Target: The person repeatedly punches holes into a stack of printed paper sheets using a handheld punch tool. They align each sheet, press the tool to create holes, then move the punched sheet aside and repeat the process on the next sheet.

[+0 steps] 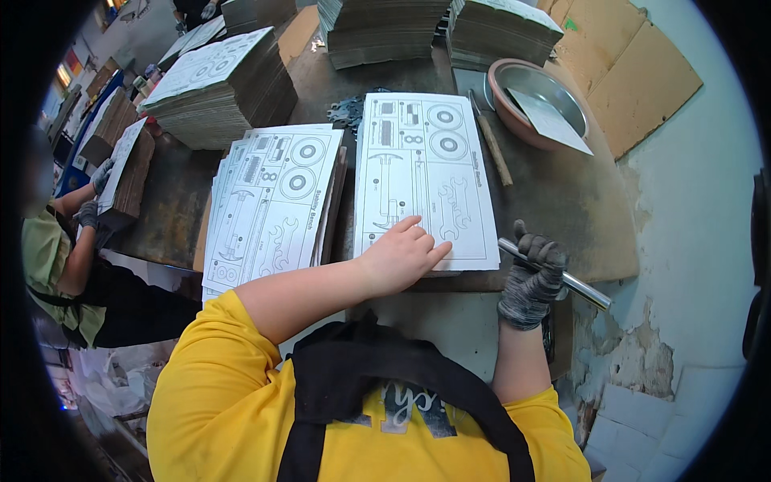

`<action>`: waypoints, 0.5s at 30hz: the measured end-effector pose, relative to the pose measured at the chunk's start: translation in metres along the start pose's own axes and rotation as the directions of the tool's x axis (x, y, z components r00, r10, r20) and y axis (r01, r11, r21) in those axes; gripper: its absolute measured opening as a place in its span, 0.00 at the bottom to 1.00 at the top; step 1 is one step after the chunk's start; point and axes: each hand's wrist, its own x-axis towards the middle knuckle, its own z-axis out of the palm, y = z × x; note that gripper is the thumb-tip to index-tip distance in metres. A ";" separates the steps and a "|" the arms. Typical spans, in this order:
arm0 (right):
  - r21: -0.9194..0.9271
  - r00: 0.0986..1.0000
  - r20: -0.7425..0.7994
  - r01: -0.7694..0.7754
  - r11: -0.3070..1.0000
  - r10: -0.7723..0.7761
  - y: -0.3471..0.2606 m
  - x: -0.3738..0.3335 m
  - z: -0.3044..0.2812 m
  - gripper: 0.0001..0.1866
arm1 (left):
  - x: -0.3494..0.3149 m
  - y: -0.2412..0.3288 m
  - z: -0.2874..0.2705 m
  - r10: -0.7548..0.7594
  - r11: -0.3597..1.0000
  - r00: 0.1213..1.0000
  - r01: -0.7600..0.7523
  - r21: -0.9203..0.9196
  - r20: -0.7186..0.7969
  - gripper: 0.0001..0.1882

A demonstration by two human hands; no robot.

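My left hand (404, 259), bare and with its fingers spread, rests on the near edge of a stack of printed sheets (426, 181). Line drawings of wrenches, hammers and round parts cover the top sheet. In a grey knit glove, my right hand (533, 281) is closed round a shiny metal tube (588, 292), just off the stack's lower right corner. The tube slants down to the right, both ends sticking out of the fist. Left of my stack lies a second, fanned-out pile of the same sheets (281, 213).
A wooden-handled tool (494, 151) lies right of the stack. Behind it, a basin (499, 104) holds a tilted card (554, 124). Dark scraps (345, 111) and tall board stacks (241, 108) stand farther back. At left, a co-worker's gloved hands (88, 213) touch another stack.
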 end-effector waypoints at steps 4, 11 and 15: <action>-0.017 0.997 -0.015 0.081 0.997 -0.082 -0.012 0.014 -0.006 0.20 | -0.007 -0.006 -0.056 -0.160 0.983 0.983 0.166 0.072 -0.086 0.26; 0.016 0.999 0.026 0.040 0.999 -0.041 0.005 0.017 -0.010 0.21 | -0.164 -0.040 -0.072 -0.408 0.861 0.847 0.481 0.165 -0.340 0.24; 0.019 0.999 0.043 -0.003 1.000 0.002 0.022 0.020 0.001 0.20 | -0.244 -0.029 -0.048 -0.681 0.723 0.731 0.663 0.194 0.044 0.24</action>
